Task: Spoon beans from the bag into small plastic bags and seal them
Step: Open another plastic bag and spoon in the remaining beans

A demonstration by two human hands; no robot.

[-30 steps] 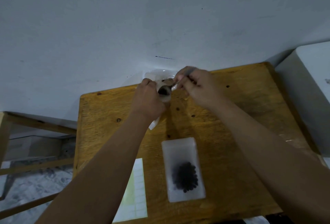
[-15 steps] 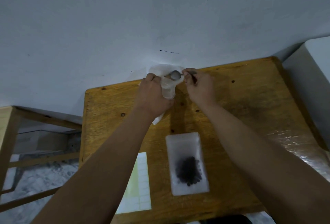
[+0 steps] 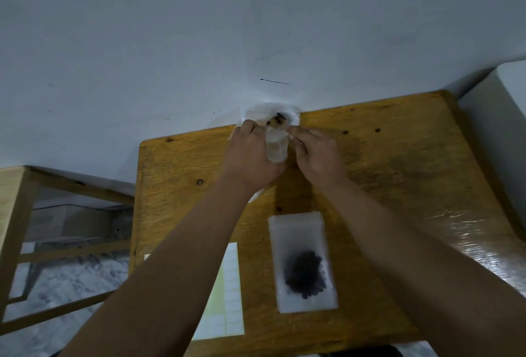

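Gripping the small plastic bag (image 3: 275, 150) at twelve o'clock on the tabletop (image 3: 398, 163), left hand (image 3: 250, 157) and right hand (image 3: 318, 157) pinch its mouth.

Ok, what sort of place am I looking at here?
Likely a makeshift packing spot in a plain room: a worn wooden table against a bare wall, with a label sheet and a filled bag of beans on it.
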